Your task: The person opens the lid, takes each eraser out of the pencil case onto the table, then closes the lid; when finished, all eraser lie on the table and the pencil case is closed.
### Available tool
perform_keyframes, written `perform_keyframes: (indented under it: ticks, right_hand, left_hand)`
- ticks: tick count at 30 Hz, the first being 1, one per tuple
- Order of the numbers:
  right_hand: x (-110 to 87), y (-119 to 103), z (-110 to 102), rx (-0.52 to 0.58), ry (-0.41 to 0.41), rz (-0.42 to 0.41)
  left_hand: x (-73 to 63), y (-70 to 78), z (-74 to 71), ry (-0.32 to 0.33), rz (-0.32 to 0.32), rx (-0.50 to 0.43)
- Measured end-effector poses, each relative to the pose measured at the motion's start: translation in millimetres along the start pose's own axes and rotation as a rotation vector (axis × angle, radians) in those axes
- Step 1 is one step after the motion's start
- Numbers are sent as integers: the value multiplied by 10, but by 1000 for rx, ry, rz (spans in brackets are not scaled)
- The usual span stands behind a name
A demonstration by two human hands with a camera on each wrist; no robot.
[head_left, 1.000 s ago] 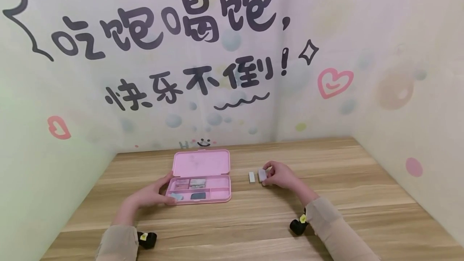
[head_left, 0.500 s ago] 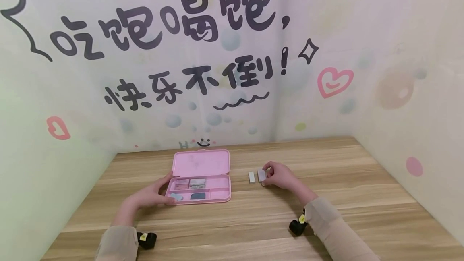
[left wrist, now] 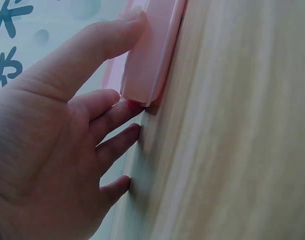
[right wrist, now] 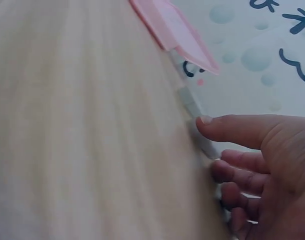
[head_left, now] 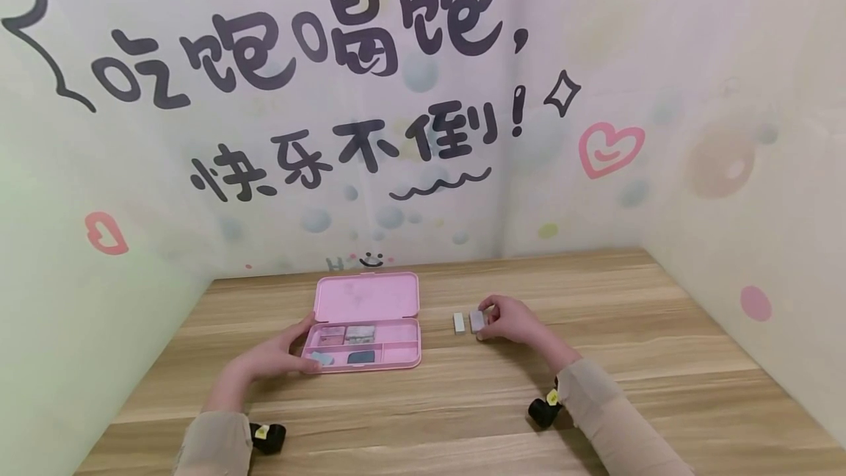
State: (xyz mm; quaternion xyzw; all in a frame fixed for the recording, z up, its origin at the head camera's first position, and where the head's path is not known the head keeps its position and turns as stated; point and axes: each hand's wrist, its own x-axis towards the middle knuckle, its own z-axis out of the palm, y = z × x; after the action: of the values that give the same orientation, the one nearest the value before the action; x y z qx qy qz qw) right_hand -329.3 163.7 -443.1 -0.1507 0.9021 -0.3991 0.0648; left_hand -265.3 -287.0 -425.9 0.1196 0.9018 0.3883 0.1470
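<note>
A pink plastic case (head_left: 403, 351) lies with its lid laid back on the wooden table. Its divided tray holds several small pieces, among them a dark blue-grey block (head_left: 361, 357) and a pale blue one (head_left: 322, 358) in the front row. My left hand (head_left: 274, 355) grips the case's left end, thumb at the front corner and fingers round the back. To the right of the case, my right hand (head_left: 518, 322) pinches a small pale lilac block (head_left: 476, 321), shaped like an eraser, between thumb and fingers. A slim whitish block (head_left: 459, 324) stands just left of it.
The table (head_left: 423, 417) meets a printed backdrop (head_left: 463, 204) at its far edge, with side walls left and right. Black wrist cameras sit on both wrists, the left one (head_left: 269, 438) and the right one (head_left: 544, 412) low over the table.
Almost nothing differs. The lilac block in my right hand has shifted very slightly left, closer to the whitish block; my left hand and the case have stayed put.
</note>
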Motion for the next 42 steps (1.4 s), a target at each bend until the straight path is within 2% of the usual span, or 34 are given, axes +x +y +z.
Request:
perform_keyframes:
  ticks: [5,7,13,16,22,25,30,34,42]
  right_hand:
    - [10,-86,-90,-26,5,-14]
    - [27,-146,-111,-54,-5,-47]
    - [147,-386,-127,-126,-129,-235]
    - [227,-530,-93,-151,-211,-295]
    - [358,-832,109,-167,-360,-403]
    - [414,-939,257,-185,-398,-448]
    - [524,-1069,487,-221,-450,-468]
    - [635,-1174,617,-265,-461,-485]
    - [795,-1381,797,-486,-423,-600]
  left_hand:
    - [-3,2,-6,4,2,-7]
    - [-5,1,-3,1,-3,-9]
    - [-2,-2,-7,0,-3,-2]
    - [-7,3,-23,7,-2,3]
    - [-25,14,-43,16,-3,4]
    - [-26,8,-27,9,-9,-1]
    - [-23,-21,21,-3,-22,-20]
    - [-19,-32,30,8,-18,-25]
    - [-26,12,16,20,-33,-9]
